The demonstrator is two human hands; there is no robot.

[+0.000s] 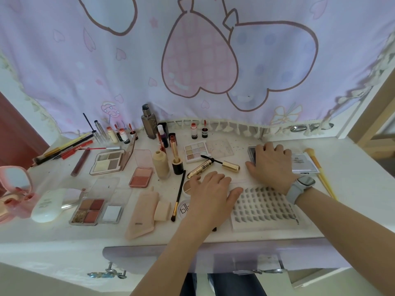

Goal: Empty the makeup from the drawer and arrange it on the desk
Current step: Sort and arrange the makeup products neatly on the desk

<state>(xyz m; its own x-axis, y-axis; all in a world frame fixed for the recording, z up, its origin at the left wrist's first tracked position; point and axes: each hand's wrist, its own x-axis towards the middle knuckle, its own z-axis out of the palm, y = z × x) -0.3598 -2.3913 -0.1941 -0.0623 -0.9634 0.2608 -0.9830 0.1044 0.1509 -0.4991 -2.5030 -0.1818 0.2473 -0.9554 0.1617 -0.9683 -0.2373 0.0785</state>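
**Makeup spread across the desk, both hands squaring up the right side**

White desk [352, 189] carries nearly all the makeup, laid out by kind, which suits the task: pencils [64, 149] and small tubes at the far left, bottles [149, 122] upright at the far middle where they cannot be knocked, open palettes [108, 162] flat and face up so the shades show.

At the near edge the drawer [213, 256] shows only its front, so I cannot tell whether anything is left inside.

Right hand [271, 165] rests on a dark compact [252, 155] at the far right, fingers spread and gently bent over it, thumb low against its near side; whether it grips or only presses is unclear. It looks like a nudge to line the compact up beside the silver sachet [303, 163].

Left hand [210, 194] lies flat, fingers straight and a little apart, over a round jar [188, 185], its thumb touching the lash tray [265, 208]. That probably steadies the tray, or shifts it to make room.

A gold mascara [205, 166] lies open just beyond the left hand.
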